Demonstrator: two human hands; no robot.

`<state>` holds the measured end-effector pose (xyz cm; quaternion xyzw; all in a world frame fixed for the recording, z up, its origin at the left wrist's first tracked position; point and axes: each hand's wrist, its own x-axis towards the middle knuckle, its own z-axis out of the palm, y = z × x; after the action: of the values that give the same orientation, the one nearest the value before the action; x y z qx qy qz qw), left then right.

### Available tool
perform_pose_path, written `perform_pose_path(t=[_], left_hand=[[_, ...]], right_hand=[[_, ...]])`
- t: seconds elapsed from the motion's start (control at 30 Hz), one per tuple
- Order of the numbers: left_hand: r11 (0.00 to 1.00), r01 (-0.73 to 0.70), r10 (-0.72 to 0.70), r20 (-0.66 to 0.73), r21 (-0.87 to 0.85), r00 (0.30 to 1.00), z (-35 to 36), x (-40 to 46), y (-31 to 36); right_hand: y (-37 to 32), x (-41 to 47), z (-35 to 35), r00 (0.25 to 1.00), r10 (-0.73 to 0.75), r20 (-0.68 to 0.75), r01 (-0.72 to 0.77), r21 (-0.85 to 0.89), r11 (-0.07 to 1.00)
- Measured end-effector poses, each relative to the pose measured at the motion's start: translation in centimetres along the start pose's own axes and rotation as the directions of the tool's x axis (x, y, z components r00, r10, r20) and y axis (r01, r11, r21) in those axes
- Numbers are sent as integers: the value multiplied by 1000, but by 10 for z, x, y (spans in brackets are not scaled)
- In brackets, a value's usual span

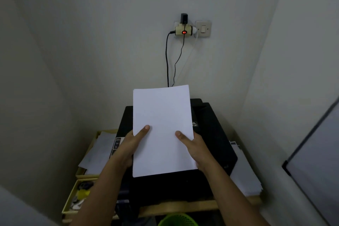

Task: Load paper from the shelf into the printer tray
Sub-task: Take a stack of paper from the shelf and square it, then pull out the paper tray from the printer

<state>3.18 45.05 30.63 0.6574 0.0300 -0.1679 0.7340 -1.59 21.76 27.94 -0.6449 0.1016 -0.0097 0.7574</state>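
A stack of white paper (162, 126) is held flat above the black printer (211, 134), covering most of its top. My left hand (131, 145) grips the stack's left edge, thumb lying on top. My right hand (194, 145) grips the right edge the same way. The far end of the stack points toward the wall, over the printer's rear. The printer's tray is hidden behind the paper.
The printer stands on a wooden shelf (183, 206) in a wall corner. Loose sheets (99, 150) lie left of it and another pile (244, 172) lies right. An open drawer (78, 196) holds small items. Cables (167, 60) hang from a wall socket (184, 30). A green basket (177, 220) sits below.
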Motion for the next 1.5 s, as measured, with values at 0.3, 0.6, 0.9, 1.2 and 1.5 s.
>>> perform_pose_path(t=[0.3, 0.6, 0.9, 1.2, 1.5], left_hand=[[975, -83, 110, -121, 207, 987, 22, -64, -46], [962, -72, 116, -160, 262, 980, 14, -118, -84], [888, 12, 84, -188, 460, 979, -29, -149, -125], [640, -11, 132, -95, 769, 987, -78, -149, -182], [411, 34, 100, -82, 911, 992, -122, -133, -249]], right_hand=[[36, -60, -26, 997, 11, 82, -14, 37, 999], [67, -93, -31, 996, -34, 79, 31, 29, 999], [136, -100, -25, 995, 96, 18, -94, -77, 993], [216, -105, -25, 986, 164, -39, -166, -65, 984], [288, -73, -24, 958, 201, -202, -188, 82, 979]])
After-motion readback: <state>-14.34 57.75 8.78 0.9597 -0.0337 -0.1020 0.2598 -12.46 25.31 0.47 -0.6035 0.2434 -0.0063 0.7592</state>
